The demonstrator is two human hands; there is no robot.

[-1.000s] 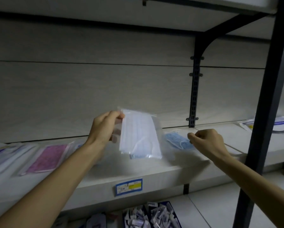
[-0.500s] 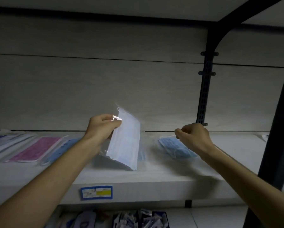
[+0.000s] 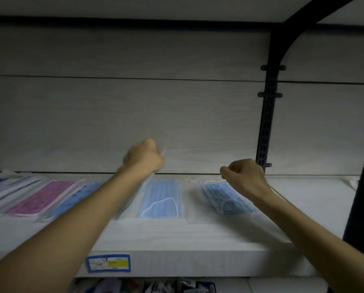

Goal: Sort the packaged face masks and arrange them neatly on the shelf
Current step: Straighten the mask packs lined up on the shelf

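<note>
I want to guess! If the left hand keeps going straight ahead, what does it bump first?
Probably the pale back wall behind the shelf. The left hand points at it with nothing visible between, though depth is unclear.

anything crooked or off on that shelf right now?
Yes. The blue mask pack under the right hand lies skewed, angled against the straighter blue pack beside it. The packs at far left also fan diagonally. No damage visible.
</note>
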